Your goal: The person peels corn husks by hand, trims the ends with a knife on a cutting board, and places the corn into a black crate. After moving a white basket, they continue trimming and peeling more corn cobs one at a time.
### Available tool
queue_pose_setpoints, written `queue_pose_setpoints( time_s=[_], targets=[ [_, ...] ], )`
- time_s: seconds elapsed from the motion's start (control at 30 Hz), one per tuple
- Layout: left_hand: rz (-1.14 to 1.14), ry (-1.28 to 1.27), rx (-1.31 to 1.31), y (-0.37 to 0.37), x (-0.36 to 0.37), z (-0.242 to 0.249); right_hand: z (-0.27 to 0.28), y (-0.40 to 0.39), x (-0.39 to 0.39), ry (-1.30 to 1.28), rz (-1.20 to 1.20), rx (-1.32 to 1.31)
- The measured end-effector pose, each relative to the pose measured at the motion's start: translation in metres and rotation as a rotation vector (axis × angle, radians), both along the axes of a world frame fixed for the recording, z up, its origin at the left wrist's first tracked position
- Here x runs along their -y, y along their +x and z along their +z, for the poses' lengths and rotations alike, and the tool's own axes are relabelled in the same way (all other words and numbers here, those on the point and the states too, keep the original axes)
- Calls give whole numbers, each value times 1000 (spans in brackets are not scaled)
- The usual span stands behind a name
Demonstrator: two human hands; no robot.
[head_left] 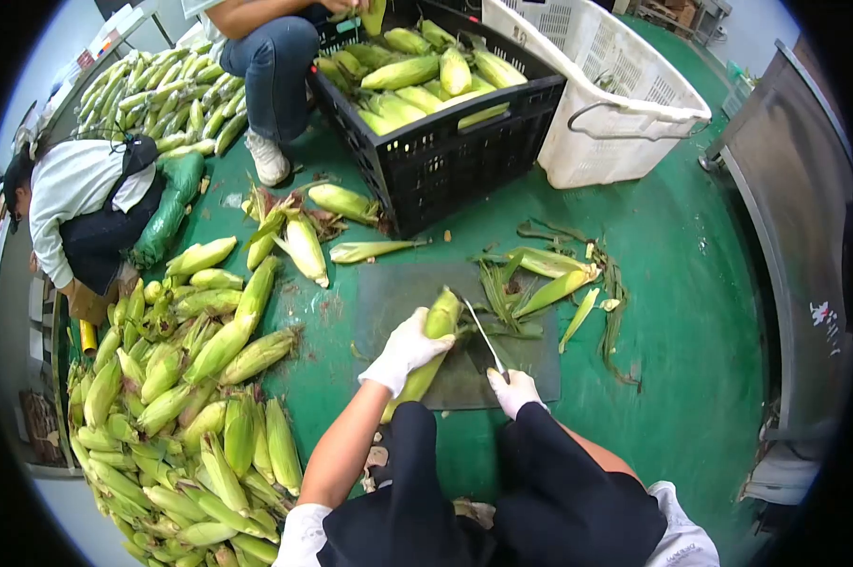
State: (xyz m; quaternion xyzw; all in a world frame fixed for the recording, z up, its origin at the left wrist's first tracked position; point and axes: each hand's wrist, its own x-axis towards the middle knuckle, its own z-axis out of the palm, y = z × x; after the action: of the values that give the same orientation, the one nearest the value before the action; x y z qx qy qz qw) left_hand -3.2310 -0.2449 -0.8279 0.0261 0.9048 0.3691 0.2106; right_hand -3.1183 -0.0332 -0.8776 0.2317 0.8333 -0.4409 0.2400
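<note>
Corn cob [441, 317], husk still on, is clamped in the person's left hand [409, 352], thumb and fingers wrapped round its middle. It's tilted over a dark mat [387, 293] on the green floor [677, 312], top end pointing away and lower end down near the person's knee. The right hand [514, 390] is closed on the handle of a knife [483, 335], blade angled up and to the left so the tip sits right by the cob's top end. Can't really tell if it's touching. The two hands are a bit apart, both in white gloves.

Loose husk scraps [613, 331] are strewn on the mat's right side and onto the floor, with a couple of green cobs [554, 291] lying among them. Past the mat's far left corner there are a few more cobs [303, 246] and some brownish husk bits.

Off to the left is a seriously big heap of unpeeled corn [176, 416]. Ahead there's a black crate [445, 165] loaded with cobs, and just beside it a white basket [592, 142]. A co-worker in jeans [273, 80] is by the crate with a hand on a cob, and another person [91, 203] is bent over on the far left next to a green sack [173, 203].
</note>
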Motion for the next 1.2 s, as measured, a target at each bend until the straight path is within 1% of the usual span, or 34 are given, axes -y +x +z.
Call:
queue_pose_setpoints(
  time_s=[0.03,0.07,0.1,0.13,0.17,0.2,0.27,0.3,0.33,0.4,0.47,0.5,0.53,0.6,0.67,0.7,0.73,0.8,0.83,0.87,0.9,0.97,1.0,1.07,1.13,1.2],
  targets=[
    [132,265,-56,1,4,7,-1,-6,-7,3,-3,-16],
    [280,532,-8,3,8,13,-5,-5,-11,62,-9,-62],
    [369,736,-24,5,12,20,-1,-1,-12,117,-16,-97],
    [463,941,-43,8,17,23,3,-1,-15,119,-65,-160],
    [520,1062,-74,8,25,-1,9,-4,-20,123,-85,-231],
    [518,1062,-77,12,27,-12,19,-8,-23,127,-108,-303],
    [874,1255,78,24,29,-33,69,-17,-20,-9,-203,-453],
    [937,1262,118,29,34,-52,72,-20,-18,-109,-254,-583],
    [942,1259,128,35,37,-60,77,-23,-14,-249,-322,-643],
    [982,1296,198,42,41,-70,71,-23,-7,-345,-357,-798],
    [1031,1257,162,45,35,-70,36,-9,-5,-58,-210,-818],
    [1063,1196,124,45,32,-66,-2,1,-1,28,-211,-634],
    [1093,1138,84,43,30,-61,-25,6,-2,156,-107,-202],
    [1091,1098,86,39,38,-50,-55,13,-6,26,-204,-47],
    [1099,1012,76,44,51,-43,-73,13,-20,-65,-306,-84],
    [1146,999,53,46,56,-37,-30,8,-19,42,-241,-131],
    [1153,1001,36,45,62,-39,-30,9,-19,106,-228,-276],
    [1160,1007,63,55,76,-44,-27,13,-13,-68,-389,-289],
    [1174,996,67,62,76,-43,-20,13,-7,-147,-408,-353],
    [1151,1001,73,66,72,-44,-10,15,-1,-235,-407,-330],
    [1123,1009,75,68,68,-44,-10,16,2,-199,-338,-349],
    [1153,1021,77,72,61,-49,-7,23,14,-93,-213,-395],
    [1173,1040,79,73,58,-53,-11,28,18,-45,-107,-298],
    [1202,1037,70,76,57,-58,-16,24,21,130,41,-47],
    [1135,1096,85,77,59,-58,-13,12,17,161,35,-65],
    [1137,1036,78,88,60,-64,-11,17,14,169,8,-23]
  ],
)
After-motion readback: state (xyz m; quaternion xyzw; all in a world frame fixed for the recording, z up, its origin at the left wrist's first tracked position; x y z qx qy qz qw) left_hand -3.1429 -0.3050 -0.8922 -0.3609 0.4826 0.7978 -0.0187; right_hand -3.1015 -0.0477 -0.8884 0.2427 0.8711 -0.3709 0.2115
